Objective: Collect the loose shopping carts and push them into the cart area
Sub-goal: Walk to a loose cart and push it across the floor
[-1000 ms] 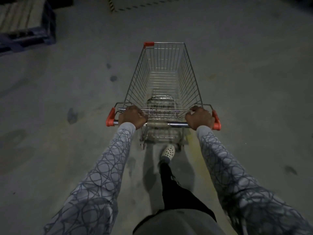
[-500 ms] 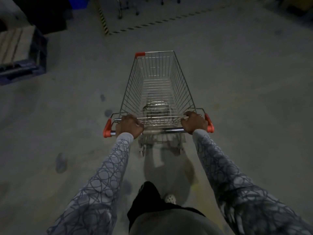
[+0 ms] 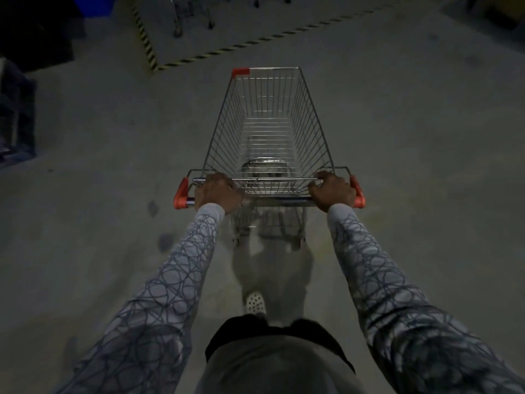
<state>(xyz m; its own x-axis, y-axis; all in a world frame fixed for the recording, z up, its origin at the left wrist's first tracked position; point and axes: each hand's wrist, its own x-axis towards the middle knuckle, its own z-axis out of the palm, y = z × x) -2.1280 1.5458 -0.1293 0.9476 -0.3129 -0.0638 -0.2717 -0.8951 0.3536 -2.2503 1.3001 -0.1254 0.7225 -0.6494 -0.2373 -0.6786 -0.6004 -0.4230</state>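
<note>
An empty wire shopping cart (image 3: 271, 129) with red corner caps stands straight ahead of me on the concrete floor. My left hand (image 3: 217, 193) is wrapped around the left end of its metal handle bar (image 3: 279, 199). My right hand (image 3: 332, 191) is wrapped around the right end. Beyond the cart's front lies the cart area (image 3: 216, 27), a floor patch edged with yellow-black striped tape (image 3: 147, 49). The wheels and legs of parked carts (image 3: 193, 12) show at the top edge, the rest cut off.
A dark blue pallet or crate (image 3: 17, 118) sits at the far left. A blue bin (image 3: 95, 5) is at the top left beside a dark block. My white perforated shoe (image 3: 255, 304) steps behind the cart. Dark stains dot the floor at the left.
The cart and I have rolled forward: the striped-tape area and parked carts have come nearer, and the pallet has slid off to the left. Both hands keep their grip.
</note>
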